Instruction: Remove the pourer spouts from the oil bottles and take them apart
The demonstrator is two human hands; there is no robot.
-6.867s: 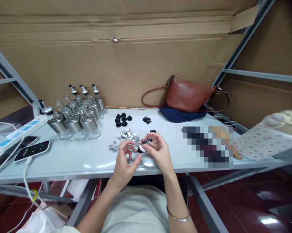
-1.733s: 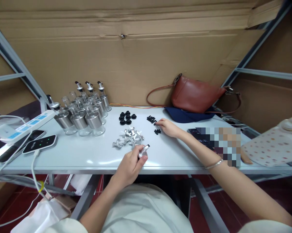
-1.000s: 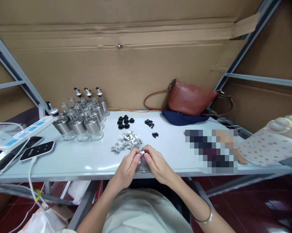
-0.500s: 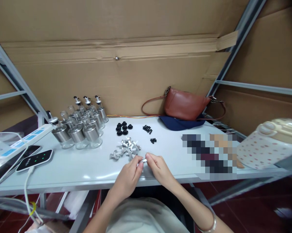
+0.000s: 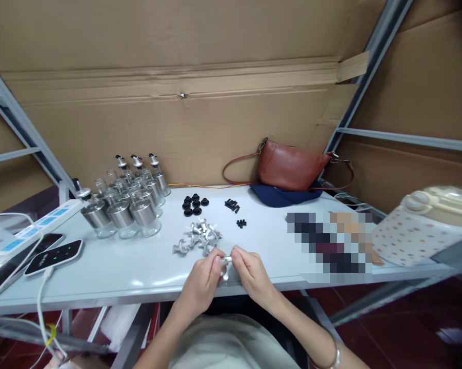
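Between my two hands is a silver pourer spout (image 5: pixel 225 262), held just above the table's front edge. My left hand (image 5: pixel 204 279) grips its left side with thumb and fingers closed. The fingertips of my right hand (image 5: pixel 252 269) pinch its right end. Part of the spout is covered by my fingers. Just beyond my left hand lies a loose pile of similar silver pourer spouts (image 5: pixel 200 234). Farther back are several black stoppers (image 5: pixel 194 204), a small heap of thin black pieces (image 5: pixel 233 205) and a cluster of tiny black caps (image 5: pixel 241 223).
Glass bottles with steel sleeves (image 5: pixel 123 218) stand at the left, some with pourers on. A power strip (image 5: pixel 42 225) and a device with green lights (image 5: pixel 54 257) lie near them. Back right, a brown bag (image 5: pixel 292 164) rests on a navy cap (image 5: pixel 282 196). A dotted container (image 5: pixel 419 230) stands right.
My hands have turned the spout, so more of it shows below my fingers. The view has shifted slightly; the things on the table stay put.
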